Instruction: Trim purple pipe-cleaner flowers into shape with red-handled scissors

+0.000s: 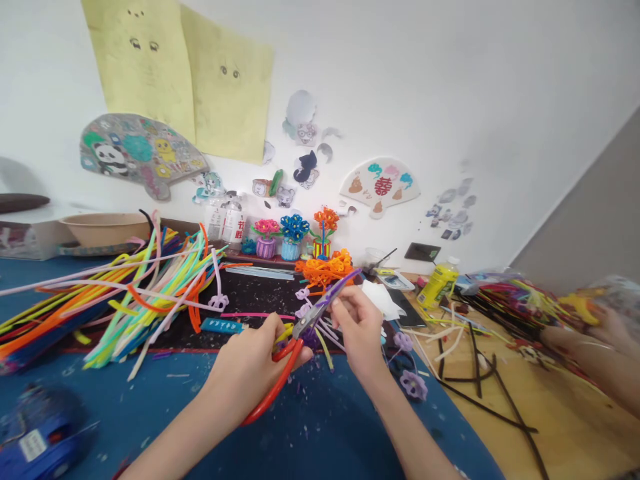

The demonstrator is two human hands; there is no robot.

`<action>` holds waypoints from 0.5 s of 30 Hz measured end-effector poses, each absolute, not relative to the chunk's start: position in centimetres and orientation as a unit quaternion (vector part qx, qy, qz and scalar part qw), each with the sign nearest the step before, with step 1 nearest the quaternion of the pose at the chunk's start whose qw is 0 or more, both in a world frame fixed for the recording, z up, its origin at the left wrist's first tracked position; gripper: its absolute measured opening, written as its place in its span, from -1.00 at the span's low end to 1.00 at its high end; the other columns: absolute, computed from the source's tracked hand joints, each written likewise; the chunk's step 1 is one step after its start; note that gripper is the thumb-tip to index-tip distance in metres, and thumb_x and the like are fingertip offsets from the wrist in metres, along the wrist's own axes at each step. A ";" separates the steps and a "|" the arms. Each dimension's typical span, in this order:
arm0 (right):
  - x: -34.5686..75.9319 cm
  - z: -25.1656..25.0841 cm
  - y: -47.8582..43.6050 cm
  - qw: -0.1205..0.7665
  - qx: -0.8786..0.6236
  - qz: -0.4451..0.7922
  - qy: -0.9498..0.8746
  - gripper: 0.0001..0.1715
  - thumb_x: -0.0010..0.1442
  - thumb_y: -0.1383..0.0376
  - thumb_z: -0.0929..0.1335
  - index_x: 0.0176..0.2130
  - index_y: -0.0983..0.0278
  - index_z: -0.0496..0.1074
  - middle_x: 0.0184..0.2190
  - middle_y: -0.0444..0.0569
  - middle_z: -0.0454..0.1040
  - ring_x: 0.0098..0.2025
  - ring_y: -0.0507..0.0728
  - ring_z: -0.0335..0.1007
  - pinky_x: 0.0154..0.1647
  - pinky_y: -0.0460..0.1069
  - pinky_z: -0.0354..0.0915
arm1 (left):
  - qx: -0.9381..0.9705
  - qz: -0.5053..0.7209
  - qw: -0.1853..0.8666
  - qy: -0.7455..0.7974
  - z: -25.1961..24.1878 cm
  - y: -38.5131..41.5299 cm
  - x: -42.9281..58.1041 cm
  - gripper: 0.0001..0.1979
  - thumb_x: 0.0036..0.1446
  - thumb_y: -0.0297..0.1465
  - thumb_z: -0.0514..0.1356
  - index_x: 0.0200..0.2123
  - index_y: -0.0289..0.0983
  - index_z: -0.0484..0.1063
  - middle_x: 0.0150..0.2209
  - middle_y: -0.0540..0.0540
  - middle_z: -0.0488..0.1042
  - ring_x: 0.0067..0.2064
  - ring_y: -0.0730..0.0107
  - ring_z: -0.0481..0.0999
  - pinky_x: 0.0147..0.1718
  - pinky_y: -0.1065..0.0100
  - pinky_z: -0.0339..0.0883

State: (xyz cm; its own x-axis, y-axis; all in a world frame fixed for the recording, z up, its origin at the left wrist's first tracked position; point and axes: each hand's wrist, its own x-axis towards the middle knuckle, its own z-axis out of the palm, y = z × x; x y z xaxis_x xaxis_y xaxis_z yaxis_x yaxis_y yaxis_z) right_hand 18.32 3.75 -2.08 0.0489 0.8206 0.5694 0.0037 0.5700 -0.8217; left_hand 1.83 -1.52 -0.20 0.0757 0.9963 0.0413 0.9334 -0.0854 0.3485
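Observation:
My left hand [253, 367] is closed round the red handles of a pair of pliers [290, 357], whose metal jaws point up and to the right. My right hand [357, 323] is closed in a pinch on a lilac pipe cleaner [334, 291] that runs up from the jaws. Both hands hover over the blue mat [320, 427]. Small lilac pipe-cleaner flowers [413, 384] lie just right of my right wrist.
A fan of coloured pipe cleaners [125, 293] covers the left of the table. An orange pipe-cleaner bundle [325, 268] and three small flower pots [294, 239] stand at the back. A yellow glue bottle [438, 285] and dark pipe cleaners [493, 393] lie right. Another person's hand [613, 327] reaches in at far right.

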 end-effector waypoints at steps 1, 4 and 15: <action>18.3 -2.0 3.7 0.640 -0.340 0.318 -0.612 -0.86 0.15 0.24 0.33 -0.39 0.27 0.34 -0.59 -0.22 0.25 -0.61 -0.05 0.12 -0.61 -0.14 0.12 | 0.727 0.141 0.118 0.662 -0.3 -1.5 1.8 -0.70 0.12 -0.05 0.01 -0.39 -0.16 0.13 -0.48 -0.03 0.47 -0.39 0.16 0.51 -0.52 0.42 0.02; 18.3 -1.9 3.6 0.636 -0.348 0.313 -0.613 -0.85 0.14 0.24 0.33 -0.41 0.27 0.33 -0.60 -0.22 0.24 -0.61 -0.05 0.12 -0.61 -0.14 0.12 | 0.736 0.155 0.114 0.649 -0.4 -1.4 1.7 -0.68 0.11 -0.04 0.04 -0.41 -0.15 0.14 -0.50 0.00 0.45 -0.39 0.17 0.51 -0.52 0.43 0.00; 18.4 -1.8 3.6 0.628 -0.348 0.312 -0.622 -0.87 0.15 0.26 0.32 -0.40 0.27 0.33 -0.60 -0.22 0.23 -0.60 -0.05 0.11 -0.59 -0.14 0.10 | 0.722 0.117 0.120 0.671 -0.1 -1.4 1.7 -0.69 0.11 -0.02 -0.01 -0.37 -0.15 0.13 -0.46 -0.04 0.47 -0.37 0.13 0.53 -0.52 0.41 0.04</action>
